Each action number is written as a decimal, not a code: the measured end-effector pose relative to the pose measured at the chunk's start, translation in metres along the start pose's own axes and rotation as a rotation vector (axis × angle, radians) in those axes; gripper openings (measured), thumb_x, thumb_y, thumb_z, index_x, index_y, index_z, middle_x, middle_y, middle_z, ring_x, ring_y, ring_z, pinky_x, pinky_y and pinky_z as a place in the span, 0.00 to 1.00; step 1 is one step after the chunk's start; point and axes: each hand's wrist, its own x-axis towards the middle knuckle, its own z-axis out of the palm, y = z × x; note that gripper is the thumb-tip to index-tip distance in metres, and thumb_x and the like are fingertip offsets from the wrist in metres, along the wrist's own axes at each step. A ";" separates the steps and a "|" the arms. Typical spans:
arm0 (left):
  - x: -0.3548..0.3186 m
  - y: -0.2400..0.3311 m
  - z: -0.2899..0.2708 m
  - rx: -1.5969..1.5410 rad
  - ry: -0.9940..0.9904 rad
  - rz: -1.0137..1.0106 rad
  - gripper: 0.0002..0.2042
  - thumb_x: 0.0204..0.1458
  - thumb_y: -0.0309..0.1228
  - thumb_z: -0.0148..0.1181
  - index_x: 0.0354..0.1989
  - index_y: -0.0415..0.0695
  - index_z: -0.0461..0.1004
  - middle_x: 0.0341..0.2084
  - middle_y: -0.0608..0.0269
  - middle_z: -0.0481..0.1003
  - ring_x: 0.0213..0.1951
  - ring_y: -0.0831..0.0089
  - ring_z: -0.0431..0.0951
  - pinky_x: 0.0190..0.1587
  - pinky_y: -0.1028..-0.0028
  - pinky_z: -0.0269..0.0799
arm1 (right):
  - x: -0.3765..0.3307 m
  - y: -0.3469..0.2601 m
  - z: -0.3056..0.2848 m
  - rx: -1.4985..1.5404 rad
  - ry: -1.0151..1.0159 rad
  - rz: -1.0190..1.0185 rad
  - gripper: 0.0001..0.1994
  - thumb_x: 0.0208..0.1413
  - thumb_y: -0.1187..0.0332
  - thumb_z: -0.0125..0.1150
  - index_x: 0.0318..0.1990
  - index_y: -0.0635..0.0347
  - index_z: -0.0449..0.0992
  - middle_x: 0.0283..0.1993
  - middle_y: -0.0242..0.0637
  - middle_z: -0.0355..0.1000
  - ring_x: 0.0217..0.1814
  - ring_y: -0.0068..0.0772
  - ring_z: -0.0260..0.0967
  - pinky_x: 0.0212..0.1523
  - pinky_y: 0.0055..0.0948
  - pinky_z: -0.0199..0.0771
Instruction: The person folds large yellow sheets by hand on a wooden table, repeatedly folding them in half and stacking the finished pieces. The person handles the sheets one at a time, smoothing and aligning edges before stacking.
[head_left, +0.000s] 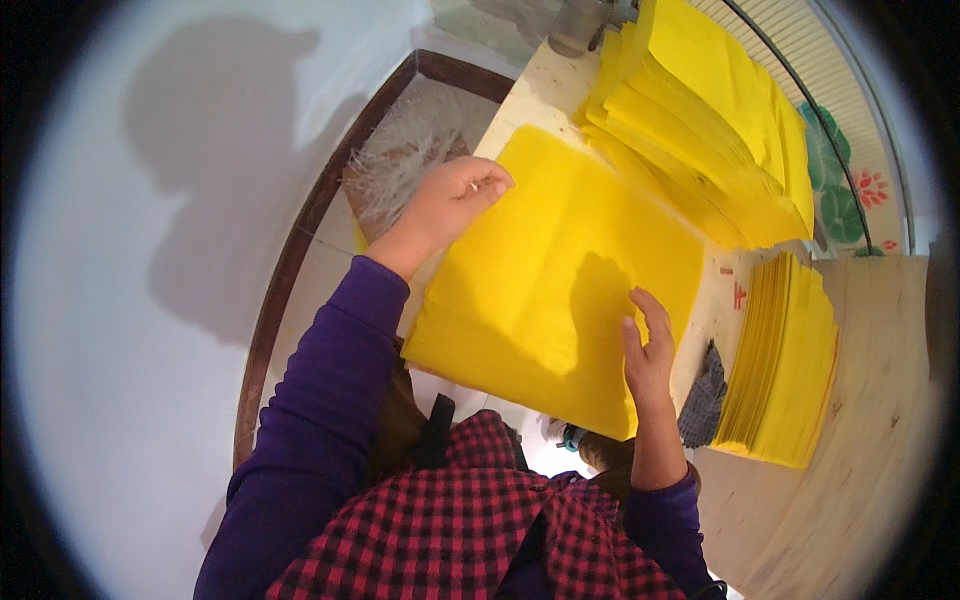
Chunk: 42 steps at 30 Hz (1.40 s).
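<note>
Yellow sheet (540, 270) flat on the pale surface (545, 85), between two hands.
It looks soft, light and limp, like fabric, so probably hard to damage but quick to sag or crease; opposite edges or corners seem the best hold, though whether it is one layer or several cannot be told. Nearly square, it is turned askew, its left and right sides slanting from near left to far right; the long axis, if any, seems to follow that slant, but lens bending leaves this unsure. At its far left edge, the left hand (460, 200) has thumb and fingertips close together, any pinch unclear; over its right edge, the right hand (650, 350) has fingers spread apart, apparently gripping nothing.
</note>
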 end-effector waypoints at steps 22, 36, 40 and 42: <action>-0.069 0.003 -0.031 0.359 -0.280 0.086 0.13 0.42 0.25 0.65 0.39 0.39 0.76 0.36 0.57 0.75 0.41 0.66 0.74 0.44 0.70 0.69 | -0.064 0.002 -0.009 -0.061 0.066 0.116 0.15 0.55 0.74 0.56 0.51 0.64 0.71 0.58 0.49 0.66 0.63 0.47 0.60 0.63 0.36 0.58; -0.115 0.008 -0.025 0.429 0.003 0.064 0.10 0.45 0.24 0.61 0.38 0.37 0.77 0.34 0.51 0.74 0.38 0.55 0.73 0.42 0.65 0.69 | -0.113 0.045 -0.024 0.088 0.308 0.270 0.14 0.59 0.71 0.53 0.52 0.63 0.71 0.61 0.49 0.63 0.63 0.46 0.61 0.64 0.38 0.57; -0.119 0.008 -0.017 0.564 -0.041 0.120 0.11 0.46 0.26 0.60 0.39 0.36 0.77 0.37 0.50 0.73 0.43 0.52 0.71 0.47 0.63 0.67 | -0.123 0.065 -0.021 0.079 0.340 0.319 0.15 0.60 0.70 0.52 0.53 0.64 0.70 0.62 0.49 0.62 0.64 0.46 0.60 0.64 0.36 0.56; -0.122 0.007 -0.014 0.583 -0.036 0.132 0.11 0.46 0.26 0.60 0.38 0.36 0.77 0.38 0.50 0.73 0.44 0.51 0.71 0.48 0.62 0.67 | -0.127 0.069 -0.023 -0.011 0.298 0.266 0.16 0.59 0.70 0.53 0.54 0.65 0.69 0.62 0.52 0.61 0.65 0.50 0.58 0.64 0.39 0.56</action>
